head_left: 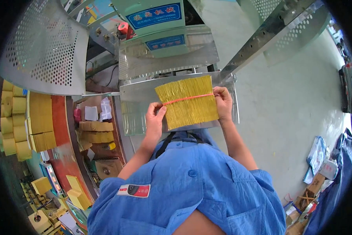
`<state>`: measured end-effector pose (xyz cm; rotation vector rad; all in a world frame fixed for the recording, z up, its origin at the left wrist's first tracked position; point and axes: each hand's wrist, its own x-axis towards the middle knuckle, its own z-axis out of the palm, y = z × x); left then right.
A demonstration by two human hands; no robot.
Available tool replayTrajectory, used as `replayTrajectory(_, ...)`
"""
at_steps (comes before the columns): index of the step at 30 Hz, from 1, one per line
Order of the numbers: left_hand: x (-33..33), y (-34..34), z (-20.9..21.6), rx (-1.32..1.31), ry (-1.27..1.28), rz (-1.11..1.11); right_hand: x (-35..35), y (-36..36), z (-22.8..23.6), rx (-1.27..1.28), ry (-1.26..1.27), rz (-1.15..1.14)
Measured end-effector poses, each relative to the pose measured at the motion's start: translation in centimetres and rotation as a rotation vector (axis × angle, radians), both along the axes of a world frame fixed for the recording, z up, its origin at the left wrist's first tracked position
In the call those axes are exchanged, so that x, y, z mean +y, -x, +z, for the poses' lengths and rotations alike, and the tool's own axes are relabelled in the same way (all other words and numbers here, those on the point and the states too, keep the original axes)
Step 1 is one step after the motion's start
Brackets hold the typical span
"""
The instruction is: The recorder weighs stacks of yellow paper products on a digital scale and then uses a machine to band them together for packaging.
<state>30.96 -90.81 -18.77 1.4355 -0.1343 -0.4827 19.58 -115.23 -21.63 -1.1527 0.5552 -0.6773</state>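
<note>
A flat yellow sheet bundle point(188, 102) rests on a machine's metal tray point(133, 102), each side clamped by the left hand point(155, 117) and right hand point(223, 102). An orange band point(184, 99) seemingly circles its middle; even grip keeps edges square

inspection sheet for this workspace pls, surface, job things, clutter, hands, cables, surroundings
surface: shiny metal tray at the green machine, bundle lying on it
job's things: yellow bundle of thin sheets, flat, orange band across its middle
clutter: brown packs and white papers on the red bench to the left
hands: left hand grips the bundle's left edge; right hand grips its right edge at the band
cables: thin dark cable beside the machine
surroundings: yellow stacks and rolls far left, perforated guards, grey floor, bags at right
</note>
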Motion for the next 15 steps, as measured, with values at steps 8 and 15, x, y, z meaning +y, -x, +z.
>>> replayTrajectory(8,1.6,-0.6,-1.7,-0.141,-0.183,-0.11,-0.3,0.2,-0.9,0.108,0.042,0.039)
replayTrajectory(15,-0.9,-2.1,-0.9,0.411,-0.123,-0.025,-1.9,0.0,-1.2,0.605,0.09,0.196)
